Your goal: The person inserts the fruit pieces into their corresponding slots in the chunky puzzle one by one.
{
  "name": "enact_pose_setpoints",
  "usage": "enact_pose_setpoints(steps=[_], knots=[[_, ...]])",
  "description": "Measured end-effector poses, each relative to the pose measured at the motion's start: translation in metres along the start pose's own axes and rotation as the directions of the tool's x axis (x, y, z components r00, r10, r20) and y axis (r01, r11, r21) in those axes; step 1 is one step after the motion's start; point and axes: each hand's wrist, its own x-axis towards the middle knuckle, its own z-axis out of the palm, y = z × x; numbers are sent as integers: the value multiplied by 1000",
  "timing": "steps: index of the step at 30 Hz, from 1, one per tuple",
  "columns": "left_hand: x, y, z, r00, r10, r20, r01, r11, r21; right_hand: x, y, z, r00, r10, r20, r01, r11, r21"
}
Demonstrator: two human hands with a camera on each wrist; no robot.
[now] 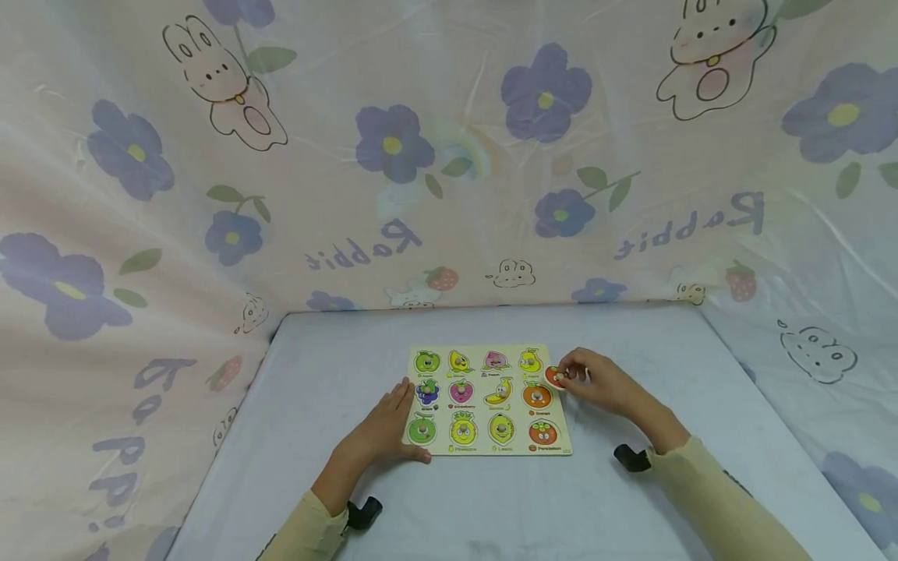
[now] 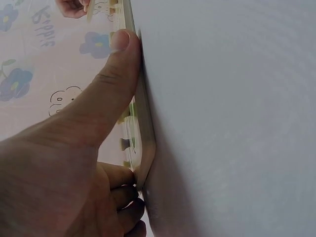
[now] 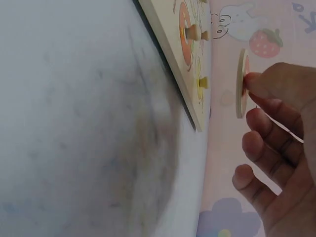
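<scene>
A pale wooden fruit puzzle board [image 1: 482, 411] lies flat on the table, with rows of knobbed fruit pieces and printed labels. My left hand [image 1: 381, 427] rests at its near left corner. The thumb [image 2: 126, 52] presses along the front edge and the other fingers touch the left edge. My right hand [image 1: 602, 382] pinches a round red puzzle piece [image 1: 553, 378] between thumb and index finger, beside the board's upper right edge. In the right wrist view the piece [image 3: 241, 84] stands on edge, raised above the table, the other fingers loosely bent.
The white-covered table [image 1: 337, 354] extends around the board. Behind it and at both sides hangs a curtain [image 1: 463, 226] printed with rabbits and purple flowers. A black wrist camera mount [image 1: 365, 513] sits below my left wrist, another mount [image 1: 632, 458] by my right.
</scene>
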Motion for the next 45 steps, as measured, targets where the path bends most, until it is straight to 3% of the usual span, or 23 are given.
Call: enact_pose_setpoints(steps=[12, 26, 39, 45], knots=[[0, 2, 0, 1000, -5, -1, 5, 1000, -2, -10, -15, 6, 994, -12, 110, 12, 1000, 5], [-1, 3, -1, 1000, -4, -7, 4, 1000, -12, -24, -23, 16, 974, -114, 196, 103, 993, 65], [-2, 4, -2, 1000, -12, -2, 12, 1000, -27, -31, -31, 26, 948, -95, 302, 67, 992, 104], [-1, 3, 0, 1000, -12, 1, 13, 1000, -26, -33, -33, 29, 942, -122, 312, 85, 988, 127]])
